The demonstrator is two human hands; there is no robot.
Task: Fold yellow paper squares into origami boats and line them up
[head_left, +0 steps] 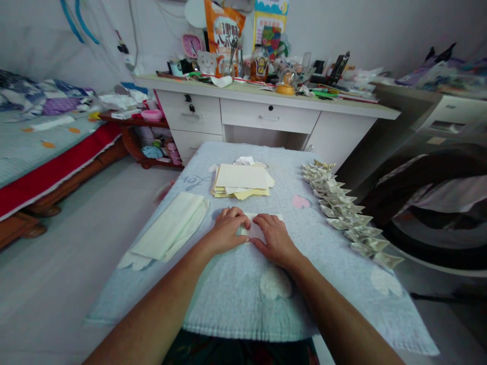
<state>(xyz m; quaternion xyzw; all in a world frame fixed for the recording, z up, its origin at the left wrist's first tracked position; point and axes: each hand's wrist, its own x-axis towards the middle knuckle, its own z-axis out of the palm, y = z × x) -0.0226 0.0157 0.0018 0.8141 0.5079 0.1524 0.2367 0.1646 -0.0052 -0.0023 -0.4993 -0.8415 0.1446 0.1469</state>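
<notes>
A small piece of white paper (256,231) lies flat on the cloth-covered table in front of me. My left hand (230,230) grips its left side, with fingers curled and the thumb at the near edge. Over the right side bends my right hand (277,239), its fingertips and thumb pressing the paper. Parts of the sheet are hidden under both hands. Just beyond is a stack of cream and yellow paper (242,177). Folded pale green sheets (173,225) lie to the left. Along the right side runs a row of folded paper pieces (342,210) with pointed ends.
A light blue patterned cloth (236,304) covers the table. Crumpled white tissue (244,160) sits behind the paper stack. Farther back stands a white desk (270,111) crowded with jars and packets. A bed (49,137) is on the left, a washing machine (437,177) on the right.
</notes>
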